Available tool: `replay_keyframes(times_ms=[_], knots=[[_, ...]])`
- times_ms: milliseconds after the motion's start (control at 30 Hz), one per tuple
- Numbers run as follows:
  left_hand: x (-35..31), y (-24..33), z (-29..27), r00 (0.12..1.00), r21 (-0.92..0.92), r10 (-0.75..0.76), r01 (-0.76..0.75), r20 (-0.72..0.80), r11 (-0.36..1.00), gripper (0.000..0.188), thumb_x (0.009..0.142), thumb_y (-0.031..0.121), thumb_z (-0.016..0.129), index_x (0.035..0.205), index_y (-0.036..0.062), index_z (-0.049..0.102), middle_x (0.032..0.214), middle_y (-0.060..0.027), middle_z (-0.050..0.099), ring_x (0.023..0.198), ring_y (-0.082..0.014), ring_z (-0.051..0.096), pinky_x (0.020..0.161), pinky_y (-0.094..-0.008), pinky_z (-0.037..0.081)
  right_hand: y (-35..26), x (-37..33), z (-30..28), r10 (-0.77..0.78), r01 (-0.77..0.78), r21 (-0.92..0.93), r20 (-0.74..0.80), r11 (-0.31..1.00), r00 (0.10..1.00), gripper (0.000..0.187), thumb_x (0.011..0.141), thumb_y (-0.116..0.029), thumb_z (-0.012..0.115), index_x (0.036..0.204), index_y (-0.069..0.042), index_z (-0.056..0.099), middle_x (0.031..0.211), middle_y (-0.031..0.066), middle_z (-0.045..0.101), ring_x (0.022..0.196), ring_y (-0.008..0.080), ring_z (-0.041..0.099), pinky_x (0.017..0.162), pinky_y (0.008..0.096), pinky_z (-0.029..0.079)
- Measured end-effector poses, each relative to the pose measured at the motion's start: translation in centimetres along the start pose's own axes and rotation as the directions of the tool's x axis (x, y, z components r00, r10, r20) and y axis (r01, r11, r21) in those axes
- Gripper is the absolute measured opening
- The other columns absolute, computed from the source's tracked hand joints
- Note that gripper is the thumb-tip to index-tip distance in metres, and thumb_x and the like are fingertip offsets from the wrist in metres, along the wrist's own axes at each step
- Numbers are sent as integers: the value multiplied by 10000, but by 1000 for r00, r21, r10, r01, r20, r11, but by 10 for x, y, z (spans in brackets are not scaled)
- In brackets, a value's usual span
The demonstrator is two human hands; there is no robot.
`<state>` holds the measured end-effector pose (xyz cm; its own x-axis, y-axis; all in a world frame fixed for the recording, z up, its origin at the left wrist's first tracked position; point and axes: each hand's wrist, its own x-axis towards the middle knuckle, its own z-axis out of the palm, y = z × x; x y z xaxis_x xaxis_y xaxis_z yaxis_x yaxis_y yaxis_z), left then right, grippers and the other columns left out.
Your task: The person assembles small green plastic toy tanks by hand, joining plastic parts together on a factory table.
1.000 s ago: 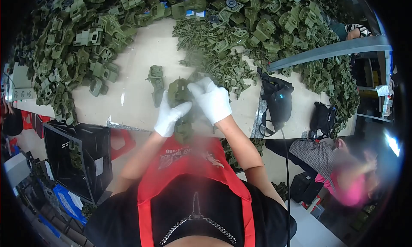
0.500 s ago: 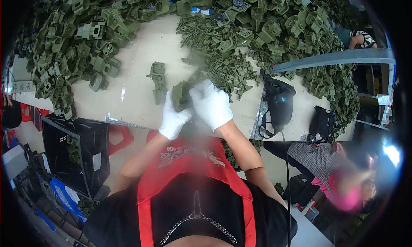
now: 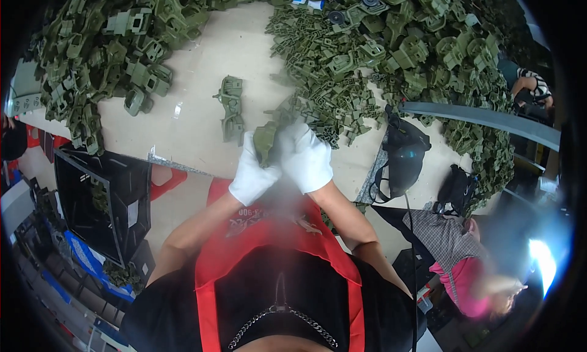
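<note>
My left hand, in a white glove, is closed around an olive-green moulded plastic part, whose curved upper end sticks up past the thumb. Close against it, my right hand, gloved too, has its fingers curled in. A hazy smear over the middle of the picture hides its fingertips and whatever they grip. Just beyond my left hand, a longer green plastic part lies on the beige table. Small green plastic pieces are heaped beyond my right hand.
Larger green parts pile up at the far left and far right. A black bag lies on the table right of my hands. A black crate stands below the table's left edge. Another person is at the lower right.
Both hands have shifted slightly closer to my body, still together with the green part in the left. The view has tilted a little, moving the table and piles in the picture.
</note>
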<state>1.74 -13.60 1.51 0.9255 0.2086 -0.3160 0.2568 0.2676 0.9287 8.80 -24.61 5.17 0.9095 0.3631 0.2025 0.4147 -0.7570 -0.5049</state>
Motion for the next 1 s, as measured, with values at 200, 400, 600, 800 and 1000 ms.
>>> replay_keyframes(times_ms=[200, 400, 600, 800, 1000], knots=[[24, 22, -20, 994, -207, -110, 102, -28, 973, 493, 779, 37, 627, 1241, 80, 459, 1037, -33, 541, 861, -112, 539, 720, -249, 471, 39, 70, -2, 69, -744, 465, 825, 480, 560, 197, 837, -206, 702, 948, -47, 671, 791, 14, 679, 597, 113, 613, 552, 263, 512], [34, 10, -61, 930, -680, -313, 355, 191, 641, 508, 915, 299, 543, 1321, 4, 467, 1235, -141, 581, 1090, -286, 584, 945, -415, 454, 112, 110, 94, -16, 211, -449, 401, 868, 916, 128, 772, -127, 587, 806, -58, 689, 794, 125, 639, 756, 249, 645, 631, 395, 534], [25, -12, -85, 939, -652, -238, 342, 246, 676, 511, 907, 253, 527, 1353, 22, 433, 1289, -143, 534, 1039, -265, 586, 872, -392, 486, 99, 82, 112, -260, 300, -250, 178, 921, 949, 170, 752, -157, 580, 904, -105, 637, 846, 101, 609, 834, 319, 587, 669, 412, 477], [36, 5, -72, 949, -670, -217, 316, 229, 672, 420, 859, 224, 606, 1207, -1, 540, 1085, -128, 638, 915, -229, 627, 821, -364, 521, 40, 42, -23, 5, -183, 348, 456, 919, 890, 342, 869, -380, 605, 1149, -186, 630, 1040, 134, 677, 905, 359, 650, 836, 431, 512], [3, 47, -13, 956, -457, -232, 291, 181, 841, 254, 906, 258, 577, 1063, 64, 624, 957, -59, 651, 847, -175, 620, 753, -318, 504, 13, -25, -31, -126, -45, 361, 437, 931, 891, 298, 876, -339, 540, 1037, -139, 691, 933, 154, 682, 852, 339, 652, 769, 427, 525]])
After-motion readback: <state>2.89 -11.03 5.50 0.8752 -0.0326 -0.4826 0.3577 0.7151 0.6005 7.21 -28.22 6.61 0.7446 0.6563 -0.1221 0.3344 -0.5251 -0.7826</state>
